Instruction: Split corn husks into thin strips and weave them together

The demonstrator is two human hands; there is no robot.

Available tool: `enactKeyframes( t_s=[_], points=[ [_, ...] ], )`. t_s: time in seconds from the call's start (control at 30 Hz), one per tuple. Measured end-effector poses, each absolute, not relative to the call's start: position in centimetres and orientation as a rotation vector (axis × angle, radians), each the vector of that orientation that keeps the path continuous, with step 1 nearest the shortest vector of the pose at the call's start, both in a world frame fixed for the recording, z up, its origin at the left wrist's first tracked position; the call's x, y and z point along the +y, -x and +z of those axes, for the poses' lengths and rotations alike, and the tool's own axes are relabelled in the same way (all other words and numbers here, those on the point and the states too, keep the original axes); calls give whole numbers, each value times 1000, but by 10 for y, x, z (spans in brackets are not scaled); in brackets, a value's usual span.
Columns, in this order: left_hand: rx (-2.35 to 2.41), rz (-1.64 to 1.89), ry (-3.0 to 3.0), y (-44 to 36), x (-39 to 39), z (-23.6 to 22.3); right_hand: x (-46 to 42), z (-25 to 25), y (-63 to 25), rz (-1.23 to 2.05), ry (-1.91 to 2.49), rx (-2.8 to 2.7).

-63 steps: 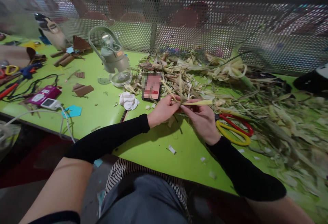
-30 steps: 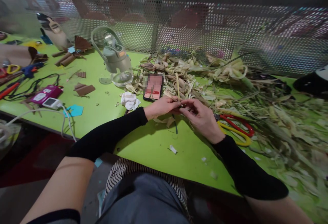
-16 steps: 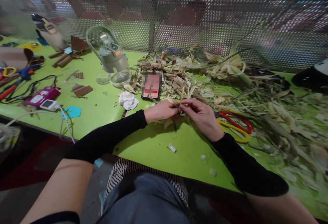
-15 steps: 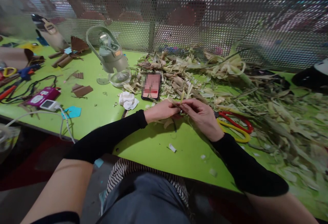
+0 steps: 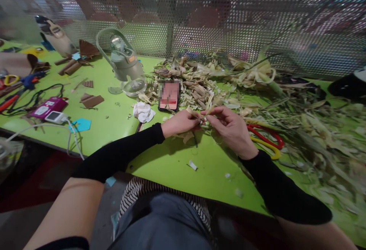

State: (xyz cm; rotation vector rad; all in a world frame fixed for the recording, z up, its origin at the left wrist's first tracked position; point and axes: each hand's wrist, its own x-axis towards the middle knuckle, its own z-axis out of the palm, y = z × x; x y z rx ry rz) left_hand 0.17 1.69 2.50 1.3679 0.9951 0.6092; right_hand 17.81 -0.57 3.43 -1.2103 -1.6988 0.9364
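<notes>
My left hand (image 5: 180, 122) and my right hand (image 5: 232, 128) meet over the green table (image 5: 171, 162), both pinched on one thin pale-green leaf strip (image 5: 203, 118) held between their fingertips. Black sleeves cover both forearms. Just beyond the hands lies a big heap of dried leaves and husks (image 5: 228, 80). Red and yellow scissors (image 5: 267, 141) lie flat right beside my right hand. A phone (image 5: 169, 95) rests on the table behind my left hand, next to a crumpled white tissue (image 5: 143, 111).
A small grey desk fan (image 5: 122, 63) stands at the back left. Further left lie brown card pieces (image 5: 91, 100), a pink device (image 5: 47, 106) with a white charger and cables, and tools. A perforated metal screen (image 5: 228, 25) closes the table's far side. Leaf litter covers the right.
The long strip that stuck out to the right is now gathered short between the fingertips. My right hand has shifted slightly right and turned; my left hand has hardly moved.
</notes>
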Motion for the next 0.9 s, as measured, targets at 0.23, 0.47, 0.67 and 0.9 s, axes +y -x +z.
enactKeyframes(
  t_s=[0.23, 0.47, 0.67, 0.9],
  points=[
    [1011, 587, -1449, 0, 13, 32, -7, 34, -177, 1331, 1079, -1538],
    [968, 593, -1028, -6, 6, 46, -5, 37, -179, 1205, 1123, -1596],
    [950, 599, -912, -6, 8, 44, -6, 48, -184, 906, 1253, -1915],
    [992, 597, -855, -7, 11, 40, 4, 44, -193, 662, 1152, -2161]
  ],
)
